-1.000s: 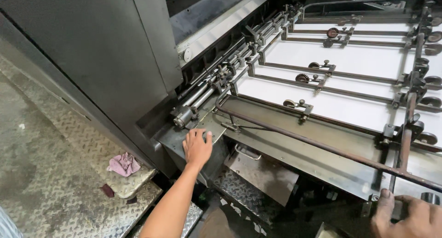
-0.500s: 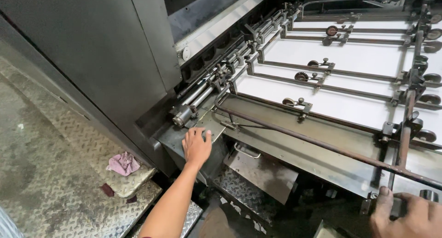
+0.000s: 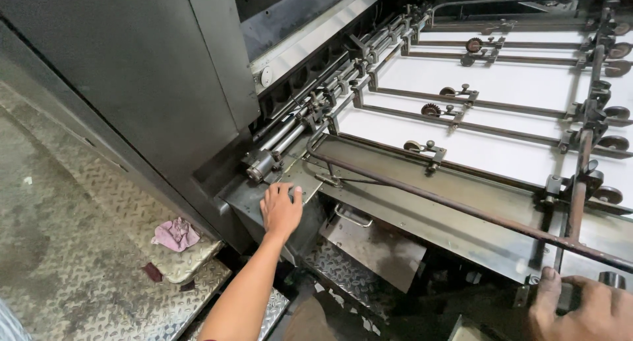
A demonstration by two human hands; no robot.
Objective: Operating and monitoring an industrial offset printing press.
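A pink rag (image 3: 175, 234) lies on the tread-plate step (image 3: 119, 202). The left hand (image 3: 281, 209) rests flat, grip released, on the feed board's metal edge (image 3: 300, 183). White sheets (image 3: 501, 117) lie beneath 4 wheeled bars. The right hand (image 3: 583, 311) clenches the rusty frame bar (image 3: 573, 212) at its lower end.

A print shop: sheet-fed press (image 3: 461, 117), white sheets (image 3: 501, 84), checker-plate floor (image 3: 99, 249).
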